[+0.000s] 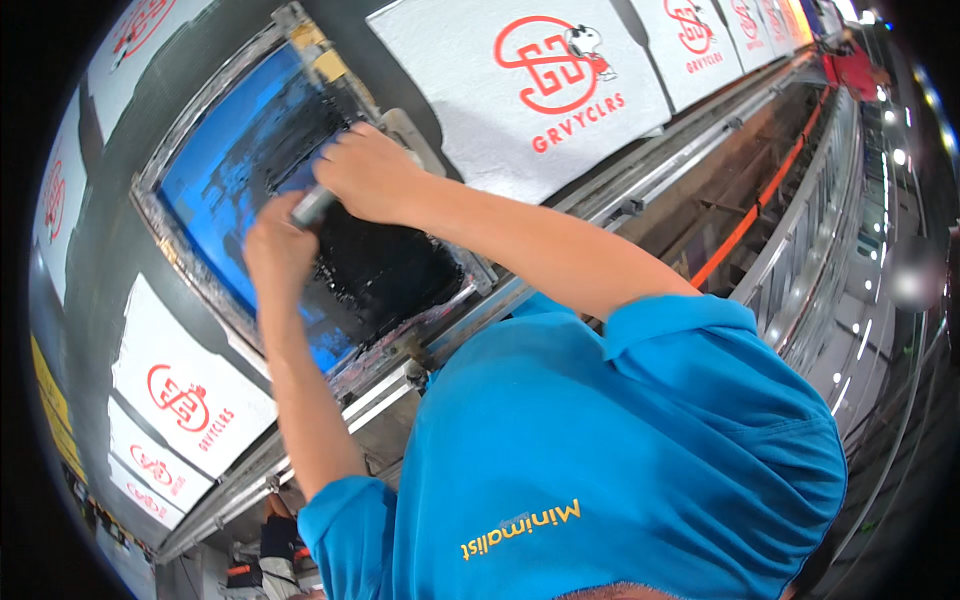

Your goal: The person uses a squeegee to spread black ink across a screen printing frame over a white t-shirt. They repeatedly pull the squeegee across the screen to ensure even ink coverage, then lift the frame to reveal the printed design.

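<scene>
A metal-framed printing screen (pixel 180 262) with blue mesh lies on a long table, and black ink (pixel 385 275) is spread over its lower half. Both my hands grip a grey squeegee (pixel 313 206) that rests on the mesh near the middle of the screen. My left hand (pixel 278 250) holds its nearer end. My right hand (pixel 368 175) is closed over its farther end. The blade is hidden under my hands.
White fabric panels with red prints lie in a row along the table, one to the right (pixel 520 130) of the screen and one to the left (pixel 185 395). A metal rail (pixel 640 195) runs along the table edge. An orange bar (pixel 745 225) sits below it.
</scene>
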Tool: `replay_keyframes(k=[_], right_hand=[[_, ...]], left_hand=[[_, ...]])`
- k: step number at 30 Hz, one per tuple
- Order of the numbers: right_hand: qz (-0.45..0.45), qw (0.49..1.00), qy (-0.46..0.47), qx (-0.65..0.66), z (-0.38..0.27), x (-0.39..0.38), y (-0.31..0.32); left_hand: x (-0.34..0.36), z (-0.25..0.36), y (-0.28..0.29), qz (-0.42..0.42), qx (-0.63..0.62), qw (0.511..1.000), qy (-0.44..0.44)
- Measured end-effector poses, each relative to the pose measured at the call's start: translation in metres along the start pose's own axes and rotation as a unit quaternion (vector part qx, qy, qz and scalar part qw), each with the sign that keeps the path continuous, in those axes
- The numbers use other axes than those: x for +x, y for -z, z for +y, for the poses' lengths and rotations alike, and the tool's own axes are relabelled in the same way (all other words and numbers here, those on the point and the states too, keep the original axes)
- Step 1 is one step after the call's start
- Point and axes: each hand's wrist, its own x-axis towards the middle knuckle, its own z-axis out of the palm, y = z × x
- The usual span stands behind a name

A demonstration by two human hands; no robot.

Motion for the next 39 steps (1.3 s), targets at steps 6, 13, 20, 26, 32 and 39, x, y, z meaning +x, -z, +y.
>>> replay_keyframes(k=[6, 13, 20, 26, 32, 39], right_hand=[[0.017, 0.997, -0.024, 0.067, -0.057, -0.109, 0.011], [-0.051, 0.998, -0.001, 0.034, 0.0, 0.008, 0.036], [-0.046, 0.999, -0.019, -0.009, 0.039, 0.068, 0.004], [0.008, 0.999, 0.03, 0.024, -0.015, -0.055, 0.002], [-0.016, 0.982, -0.03, 0.186, -0.053, -0.111, 0.041], [0.201, 0.916, -0.311, 0.158, 0.05, -0.049, -0.002]], left_hand=[[-0.105, 0.018, -0.029, 0.038, -0.022, 0.993, -0.106], [0.008, 0.009, 0.043, -0.11, -0.001, 0.994, -0.023], [0.071, -0.015, 0.022, -0.026, 0.022, 0.999, 0.007], [-0.053, 0.005, -0.029, 0.03, -0.007, 0.999, -0.037], [-0.127, 0.015, -0.032, -0.039, -0.083, 0.995, -0.049], [-0.023, 0.017, 0.03, -0.096, -0.06, 0.993, -0.016]])
